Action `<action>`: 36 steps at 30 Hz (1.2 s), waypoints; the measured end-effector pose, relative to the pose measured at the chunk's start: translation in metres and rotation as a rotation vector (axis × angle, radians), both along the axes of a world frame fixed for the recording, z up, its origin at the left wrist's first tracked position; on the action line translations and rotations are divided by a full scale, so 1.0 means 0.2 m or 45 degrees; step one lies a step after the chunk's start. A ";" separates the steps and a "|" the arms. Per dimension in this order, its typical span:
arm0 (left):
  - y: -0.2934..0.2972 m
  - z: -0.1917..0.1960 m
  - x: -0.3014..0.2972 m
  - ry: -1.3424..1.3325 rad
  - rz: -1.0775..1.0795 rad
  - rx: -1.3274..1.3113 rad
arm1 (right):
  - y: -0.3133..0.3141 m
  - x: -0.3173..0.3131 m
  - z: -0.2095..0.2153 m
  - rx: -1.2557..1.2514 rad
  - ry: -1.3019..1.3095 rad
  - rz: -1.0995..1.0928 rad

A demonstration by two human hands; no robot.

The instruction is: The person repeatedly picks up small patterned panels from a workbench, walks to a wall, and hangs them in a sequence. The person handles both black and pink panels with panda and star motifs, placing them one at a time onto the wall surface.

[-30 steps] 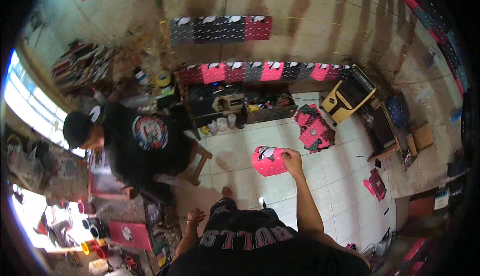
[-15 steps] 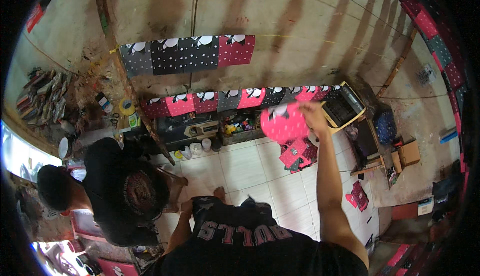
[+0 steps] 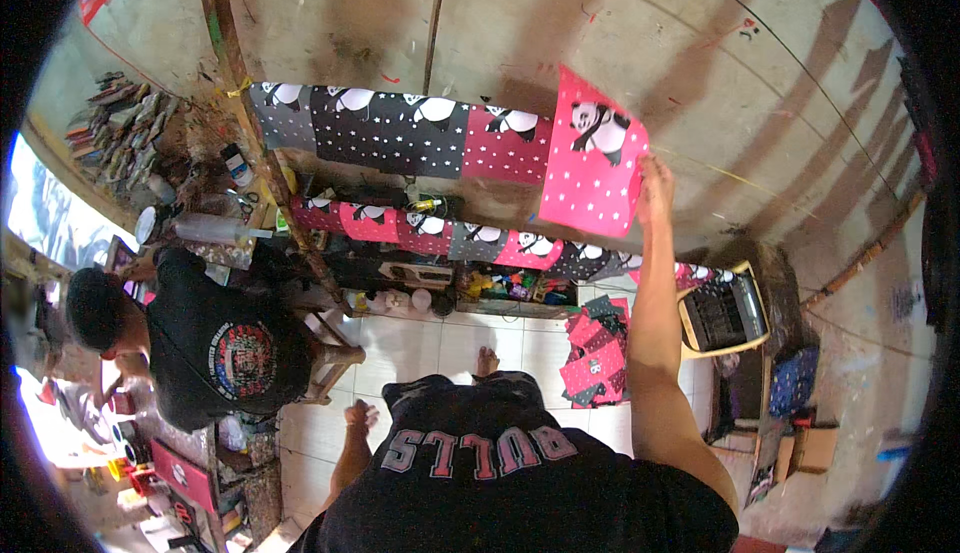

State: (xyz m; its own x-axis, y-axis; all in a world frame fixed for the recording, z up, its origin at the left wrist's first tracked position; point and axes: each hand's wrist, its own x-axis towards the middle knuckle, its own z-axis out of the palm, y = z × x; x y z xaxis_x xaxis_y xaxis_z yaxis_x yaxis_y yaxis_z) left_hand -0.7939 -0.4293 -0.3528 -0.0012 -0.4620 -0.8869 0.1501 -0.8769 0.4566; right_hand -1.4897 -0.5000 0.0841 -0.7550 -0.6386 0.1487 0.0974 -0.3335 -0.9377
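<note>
My right hand (image 3: pixel 655 188), arm stretched up, is closed on the right edge of a pink sheet (image 3: pixel 590 198) printed with a panda and white stars. The sheet hangs nearly flat, beside a maroon panda sheet (image 3: pixel 508 161) at the end of the upper row. A dark sheet (image 3: pixel 388 143) and a grey one (image 3: pixel 284 125) hang further left in that row. Low at my left side, my left hand (image 3: pixel 362 415) holds nothing, its fingers apart.
A lower row of panda sheets (image 3: pixel 478 243) hangs above a cluttered shelf. On the tiled floor lies a pile of pink and dark pieces (image 3: pixel 597 358). A yellow-rimmed crate (image 3: pixel 725 315) stands at right. Another person (image 3: pixel 225 343) sits at left by a wooden post (image 3: pixel 280 193).
My right hand has risen with the pink sheet from near the lower row to the upper row; the sheet has unfurled. My left hand has come away from my shorts.
</note>
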 end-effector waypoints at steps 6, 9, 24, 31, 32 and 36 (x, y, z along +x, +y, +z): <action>0.44 -0.22 -0.32 -0.327 -0.647 -0.088 | -0.09 -0.15 -0.33 -0.103 -0.083 0.084; 0.49 -0.25 -0.50 -0.633 -1.102 -0.376 | -0.12 -0.18 -0.33 -0.229 -0.074 0.138; 0.20 0.61 -0.76 -0.120 0.027 -0.140 | 0.07 -0.16 -0.82 0.062 -0.016 -0.291; 0.56 0.53 -0.48 -0.082 0.279 -0.026 | 0.74 0.42 -2.12 0.990 0.242 0.823; 0.65 0.49 -0.42 -0.092 0.350 0.019 | 0.85 0.46 -2.22 1.185 -0.362 1.102; 1.07 0.37 -0.13 -0.496 -0.078 -0.434 | 0.94 0.97 -2.33 1.544 1.503 1.975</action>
State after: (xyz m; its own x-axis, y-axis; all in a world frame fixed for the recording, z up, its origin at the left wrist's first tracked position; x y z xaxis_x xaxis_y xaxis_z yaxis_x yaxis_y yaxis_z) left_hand -0.8196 -0.2152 -0.2793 0.2627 -0.7341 -0.6262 -0.1350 -0.6706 0.7295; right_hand -1.2962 -0.3127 -0.3817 0.3303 -0.5535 -0.7646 -0.9188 -0.0031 -0.3947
